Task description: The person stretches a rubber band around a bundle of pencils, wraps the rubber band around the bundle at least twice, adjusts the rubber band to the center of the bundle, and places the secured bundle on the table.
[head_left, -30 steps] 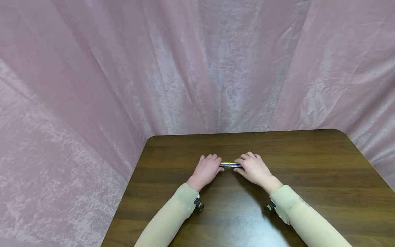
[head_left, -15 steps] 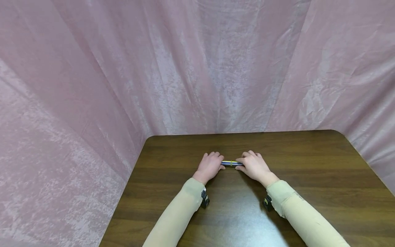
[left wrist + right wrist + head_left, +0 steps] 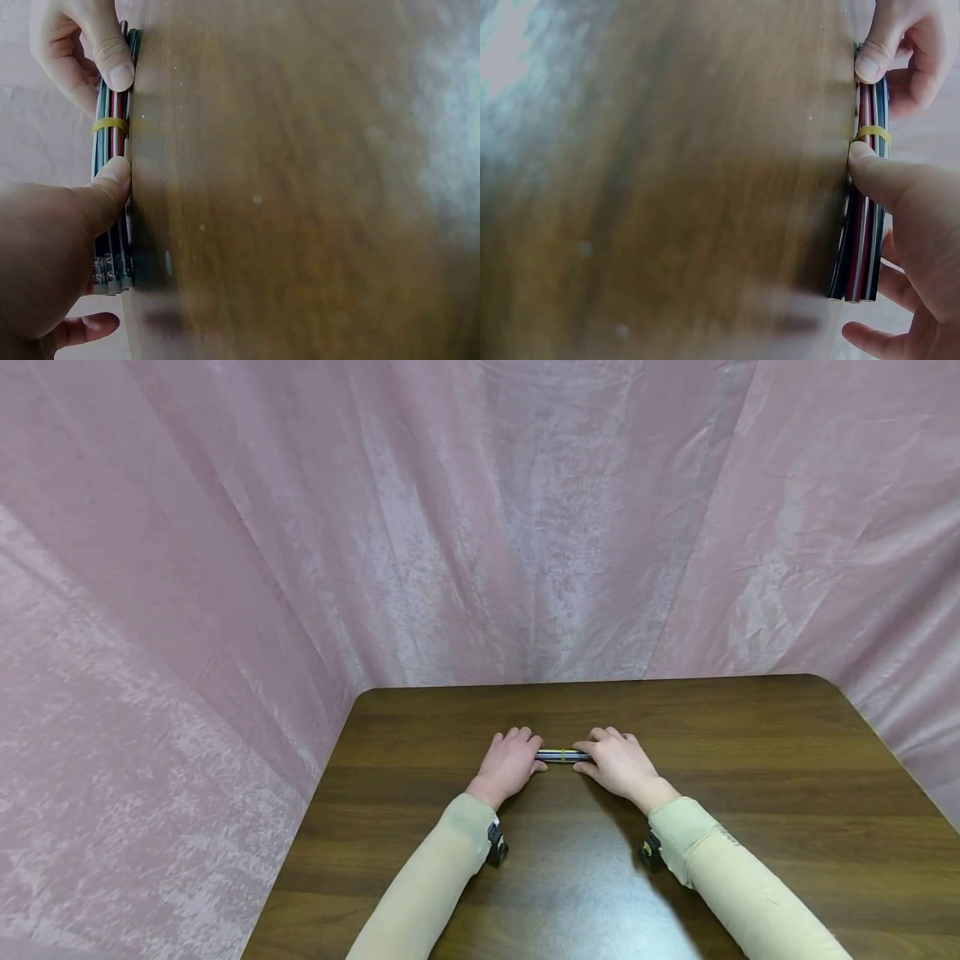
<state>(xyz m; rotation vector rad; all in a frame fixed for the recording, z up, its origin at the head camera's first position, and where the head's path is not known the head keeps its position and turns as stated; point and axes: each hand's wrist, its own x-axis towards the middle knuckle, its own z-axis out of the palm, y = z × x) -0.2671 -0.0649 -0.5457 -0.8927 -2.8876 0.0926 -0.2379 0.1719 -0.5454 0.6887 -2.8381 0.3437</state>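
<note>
A bundle of striped pencils lies crosswise low over the table, bound round the middle by a yellow rubber band. My left hand grips its left end, thumb on the near side. At the other end, my right hand holds it the same way. Metal ferrules and pale erasers stick out past the left hand in the left wrist view. In the right wrist view, flat pencil ends show beyond the right thumb. The fingers behind the bundle are partly hidden.
The brown wooden table has rounded far corners. Pink velvety curtain hangs behind it and along its sides. A small dark camera sits on each wrist, and light glares off the tabletop's near middle.
Both hands have shifted slightly away from me, the left also a little to the right, with the bundle between them. A yellow streak along the bundle's top edge has faded from sight.
</note>
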